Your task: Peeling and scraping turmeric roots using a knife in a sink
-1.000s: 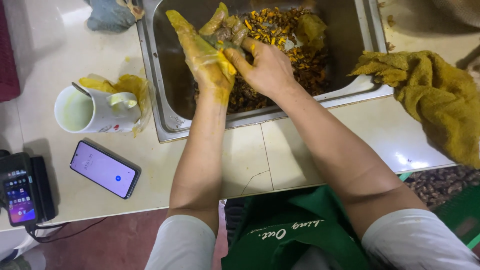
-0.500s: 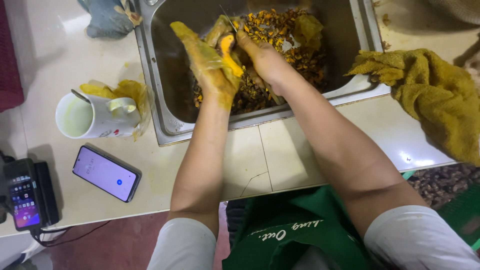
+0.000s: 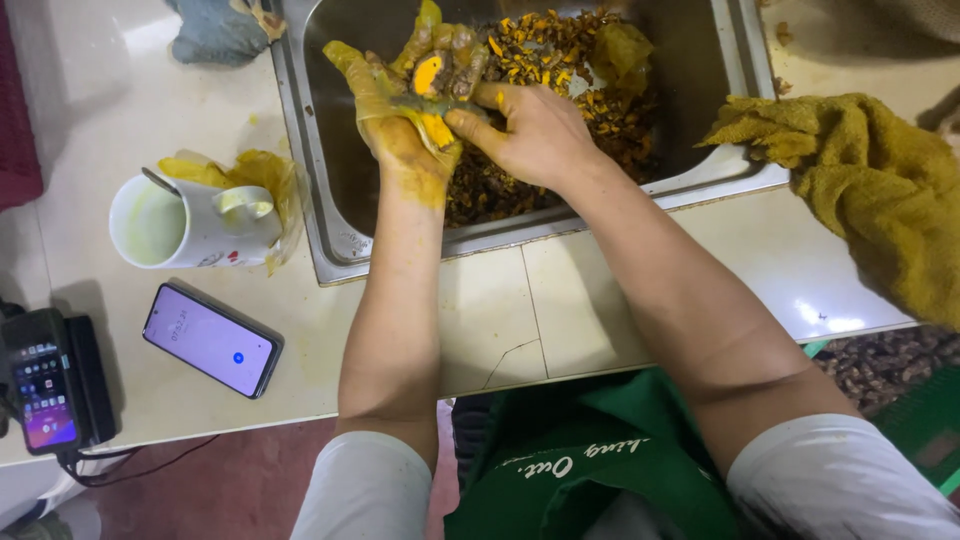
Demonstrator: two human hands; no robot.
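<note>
Over the steel sink, my yellow-stained left hand holds an orange root piece while my right hand pinches it.

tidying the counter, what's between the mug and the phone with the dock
In the head view, a second phone lies flat on the counter between the mug and the docked phone.

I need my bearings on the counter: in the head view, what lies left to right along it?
Small phone on a stand → phone lying flat → white mug → steel sink with both hands over it → yellow-stained towel.
</note>
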